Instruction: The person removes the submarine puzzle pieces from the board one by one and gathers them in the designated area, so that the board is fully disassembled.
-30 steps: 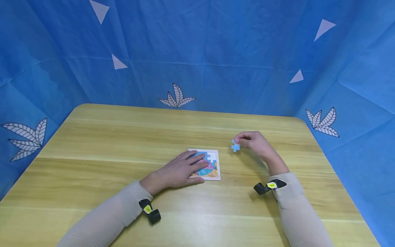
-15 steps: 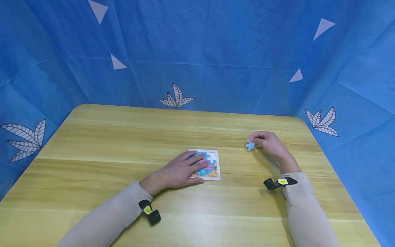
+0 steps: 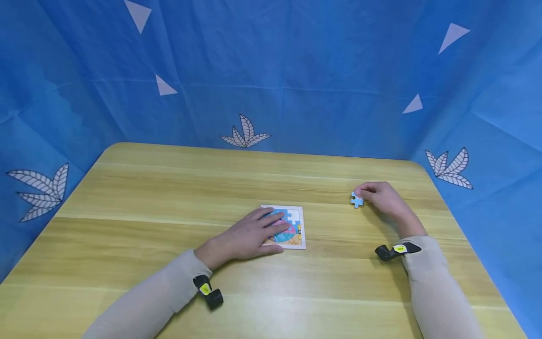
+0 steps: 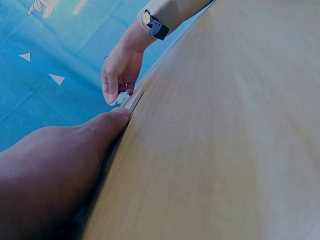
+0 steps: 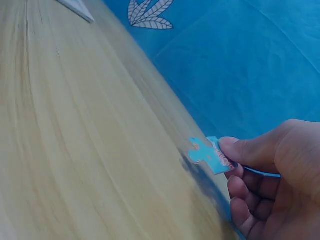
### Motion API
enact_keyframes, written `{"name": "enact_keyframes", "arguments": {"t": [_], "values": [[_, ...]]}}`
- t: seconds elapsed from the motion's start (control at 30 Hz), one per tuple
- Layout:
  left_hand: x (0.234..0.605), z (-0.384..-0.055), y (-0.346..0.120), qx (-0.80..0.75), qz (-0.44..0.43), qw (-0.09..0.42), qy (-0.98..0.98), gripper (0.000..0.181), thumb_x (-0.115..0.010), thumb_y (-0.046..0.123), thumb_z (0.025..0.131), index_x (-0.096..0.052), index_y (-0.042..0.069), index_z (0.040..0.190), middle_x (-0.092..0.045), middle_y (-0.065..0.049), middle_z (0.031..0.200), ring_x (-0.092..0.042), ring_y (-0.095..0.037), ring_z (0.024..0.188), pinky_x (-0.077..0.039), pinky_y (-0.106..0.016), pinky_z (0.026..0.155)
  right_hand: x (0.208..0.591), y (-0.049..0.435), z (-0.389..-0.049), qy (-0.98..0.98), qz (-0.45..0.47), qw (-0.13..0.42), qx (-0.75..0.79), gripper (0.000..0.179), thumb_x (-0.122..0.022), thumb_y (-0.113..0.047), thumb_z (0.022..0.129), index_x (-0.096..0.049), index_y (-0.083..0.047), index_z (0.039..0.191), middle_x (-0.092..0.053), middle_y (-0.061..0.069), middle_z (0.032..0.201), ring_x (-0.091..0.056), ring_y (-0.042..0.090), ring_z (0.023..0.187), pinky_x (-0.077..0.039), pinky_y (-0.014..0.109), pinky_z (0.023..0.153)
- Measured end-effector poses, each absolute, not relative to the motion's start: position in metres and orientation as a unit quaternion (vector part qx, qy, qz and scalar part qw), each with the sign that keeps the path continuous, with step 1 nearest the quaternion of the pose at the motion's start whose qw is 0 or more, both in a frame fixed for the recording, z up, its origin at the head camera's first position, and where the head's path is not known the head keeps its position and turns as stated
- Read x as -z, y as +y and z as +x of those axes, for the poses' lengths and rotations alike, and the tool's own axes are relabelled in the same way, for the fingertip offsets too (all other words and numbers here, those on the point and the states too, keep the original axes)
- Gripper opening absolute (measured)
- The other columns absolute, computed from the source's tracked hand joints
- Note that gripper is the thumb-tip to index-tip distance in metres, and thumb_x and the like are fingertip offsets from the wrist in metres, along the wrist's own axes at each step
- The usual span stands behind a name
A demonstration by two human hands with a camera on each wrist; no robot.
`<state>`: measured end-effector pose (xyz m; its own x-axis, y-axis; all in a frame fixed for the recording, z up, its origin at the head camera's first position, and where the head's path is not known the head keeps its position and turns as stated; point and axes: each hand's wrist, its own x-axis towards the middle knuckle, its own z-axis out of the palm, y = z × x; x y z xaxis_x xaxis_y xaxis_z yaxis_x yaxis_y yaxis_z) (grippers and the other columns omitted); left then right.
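Note:
A light-blue jigsaw piece with some reddish print is pinched between the thumb and fingers of my right hand, off to the right of the puzzle. In the right wrist view the jigsaw piece shows its knobs pointing away from the thumb, with its shadow on the table. My left hand lies flat with spread fingers over the left part of a small white-framed jigsaw puzzle. A white piece-shaped gap shows at the puzzle's upper right. The puzzle's left side is hidden under the hand.
The wooden table reaches back to a blue cloth backdrop with printed white leaves and triangles. Black straps with cameras sit on both wrists, over the sleeves.
My right hand has moved to the right, away from the puzzle, carrying the jigsaw piece. The left hand has stayed on the puzzle.

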<state>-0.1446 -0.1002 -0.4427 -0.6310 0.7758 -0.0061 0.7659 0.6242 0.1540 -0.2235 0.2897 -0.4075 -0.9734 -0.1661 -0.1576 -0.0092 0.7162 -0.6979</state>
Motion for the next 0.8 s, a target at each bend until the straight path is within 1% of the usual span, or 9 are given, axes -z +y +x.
{"name": "enact_keyframes", "arguments": {"t": [0.17, 0.23, 0.4, 0.6, 0.8], "values": [[0.442, -0.145, -0.100, -0.067, 0.428, 0.036, 0.900, 0.067, -0.032, 0.066, 0.097, -0.028, 0.032, 0.155, -0.021, 0.000, 0.161, -0.017, -0.026, 0.147, -0.011, -0.043, 0.120, 0.404, 0.296, -0.224, 0.927, -0.057, 0.108, 0.355, 0.041, -0.056, -0.036, 0.100, -0.066, 0.000, 0.117, -0.062, 0.017, 0.118, -0.049, 0.028, 0.104, -0.038, 0.037, 0.086], [0.442, -0.145, -0.100, -0.066, 0.428, 0.038, 0.901, 0.067, -0.033, 0.066, 0.097, -0.028, 0.032, 0.155, -0.021, 0.001, 0.161, -0.017, -0.026, 0.147, -0.011, -0.043, 0.120, 0.404, 0.298, -0.224, 0.929, -0.056, 0.108, 0.350, 0.041, -0.055, -0.037, 0.101, -0.066, 0.000, 0.117, -0.061, 0.018, 0.119, -0.049, 0.028, 0.106, -0.038, 0.037, 0.088], [0.442, -0.145, -0.099, -0.060, 0.427, 0.039, 0.902, 0.067, -0.033, 0.066, 0.097, -0.028, 0.033, 0.155, -0.021, 0.001, 0.162, -0.017, -0.025, 0.147, -0.012, -0.043, 0.120, 0.407, 0.304, -0.225, 0.927, -0.051, 0.100, 0.358, 0.040, -0.054, -0.035, 0.101, -0.066, 0.001, 0.116, -0.062, 0.019, 0.117, -0.048, 0.028, 0.104, -0.037, 0.037, 0.087], [0.443, -0.144, -0.100, -0.057, 0.426, 0.044, 0.902, 0.067, -0.031, 0.067, 0.097, -0.027, 0.034, 0.155, -0.019, 0.003, 0.162, -0.016, -0.024, 0.147, -0.012, -0.043, 0.120, 0.416, 0.307, -0.223, 0.930, -0.048, 0.096, 0.353, 0.041, -0.055, -0.037, 0.101, -0.066, -0.001, 0.117, -0.061, 0.019, 0.120, -0.050, 0.031, 0.110, -0.037, 0.039, 0.089], [0.442, -0.145, -0.100, -0.061, 0.427, 0.043, 0.901, 0.066, -0.032, 0.066, 0.097, -0.028, 0.034, 0.155, -0.019, 0.003, 0.162, -0.017, -0.024, 0.147, -0.012, -0.043, 0.120, 0.420, 0.306, -0.222, 0.933, -0.051, 0.082, 0.348, 0.042, -0.056, -0.039, 0.100, -0.067, -0.001, 0.116, -0.062, 0.019, 0.119, -0.052, 0.032, 0.107, -0.039, 0.040, 0.087]]}}
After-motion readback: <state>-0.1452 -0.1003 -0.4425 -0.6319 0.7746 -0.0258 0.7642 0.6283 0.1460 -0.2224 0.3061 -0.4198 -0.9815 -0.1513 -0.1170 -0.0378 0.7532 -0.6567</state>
